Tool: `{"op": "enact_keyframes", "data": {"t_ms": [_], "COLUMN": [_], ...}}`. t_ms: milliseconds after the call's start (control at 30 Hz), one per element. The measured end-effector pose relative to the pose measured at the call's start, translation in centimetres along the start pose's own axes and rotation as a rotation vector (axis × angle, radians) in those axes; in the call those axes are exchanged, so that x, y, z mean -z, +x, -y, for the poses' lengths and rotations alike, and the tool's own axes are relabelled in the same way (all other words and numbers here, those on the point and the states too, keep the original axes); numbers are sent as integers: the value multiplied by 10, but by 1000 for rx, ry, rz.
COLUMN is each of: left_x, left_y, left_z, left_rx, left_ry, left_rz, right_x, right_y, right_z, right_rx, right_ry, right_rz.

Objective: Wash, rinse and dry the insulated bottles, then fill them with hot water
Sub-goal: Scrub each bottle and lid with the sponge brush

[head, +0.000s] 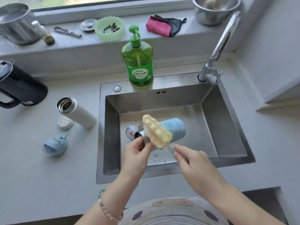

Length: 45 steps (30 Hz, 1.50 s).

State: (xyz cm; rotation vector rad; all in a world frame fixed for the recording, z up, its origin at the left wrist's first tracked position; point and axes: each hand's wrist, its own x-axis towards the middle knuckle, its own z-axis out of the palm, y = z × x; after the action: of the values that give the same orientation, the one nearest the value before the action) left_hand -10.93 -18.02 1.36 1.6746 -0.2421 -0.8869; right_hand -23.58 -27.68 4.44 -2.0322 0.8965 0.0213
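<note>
Holding a pale blue insulated bottle [174, 129] over a stainless-steel sink [227, 114], a person grips its bare steel neck with the left hand [138, 154], fingers and thumb curled round the rim of the open mouth; the bottle lies tilted, mouth toward the person and base pointing away toward the back of the basin; the right hand [192, 160] pinches the clear handle of a yellow sponge brush [156, 131] between thumb and fingers, the sponge head outside the bottle, lying across its near side and rising past the mouth; a beaded bracelet [107, 207] circles the left wrist; on the sink floor below the bottle's mouth sits a small pale item with red marks [130, 131], too hidden to identify; a white insulated bottle [79, 113] stands uncapped on the grey counter [48, 176] left of the sink, a white lid [65, 122] just beside it and a blue lid [55, 146] on a cord nearer the person; a black kettle [19, 88] stands at the far left edge; a green pump bottle of dish soap [138, 65] stands on the sink's back ledge, and a chrome tap [223, 38] rises from its back right corner; along the windowsill [113, 42] behind lie a pink cloth [162, 26], a green scalloped bowl [109, 28], a steel pot [14, 23] at the left and a steel bowl [214, 10] at the right
</note>
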Motion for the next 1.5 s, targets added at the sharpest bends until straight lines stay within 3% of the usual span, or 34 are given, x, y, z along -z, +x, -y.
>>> {"op": "enact_keyframes", "data": {"t_ms": [133, 300, 400, 467, 600, 667, 767, 900, 1033, 1167, 1300, 1433, 1500], "left_x": [5, 5, 8, 9, 5, 6, 4, 2, 6, 4, 4, 4, 5], "left_y": [-3, -2, -3, -1, 6, 10, 14, 17, 20, 21, 22, 23, 22], "left_z": [2, 2, 2, 0, -13, -18, -24, -29, -31, -33, -35, -34, -34], "left_rx": [-112, -167, -164, -124, 133, 221, 259, 285, 308, 324, 347, 353, 345], "left_ry": [152, 224, 180, 120, -230, -343, -371, -447, -468, -481, -501, -480, -470], "left_rz": [25, 13, 23, -11, -96, -120, -177, -171, -184, -159, -169, -165, -151], "right_x": [29, 17, 34, 34, 1, 6, 6, -14, 11, -12, 12, -6, 1], "right_y": [27, 9, 30, 35, 2, 13, 25, 1, 35, 8, 34, 9, 13], "right_z": [-19, 1, -21, -26, -10, -29, -37, -16, -39, -16, -37, -21, -27], "right_rx": [-226, -2, -141, -172, 99, 9, -39, 189, -38, 208, -51, 155, 105], "right_ry": [47, 20, 26, 0, -15, 13, -10, -26, 7, -10, 69, 40, 83], "right_rz": [-61, 39, -40, -100, -6, -114, -210, -73, -251, -77, -265, -37, -89]}}
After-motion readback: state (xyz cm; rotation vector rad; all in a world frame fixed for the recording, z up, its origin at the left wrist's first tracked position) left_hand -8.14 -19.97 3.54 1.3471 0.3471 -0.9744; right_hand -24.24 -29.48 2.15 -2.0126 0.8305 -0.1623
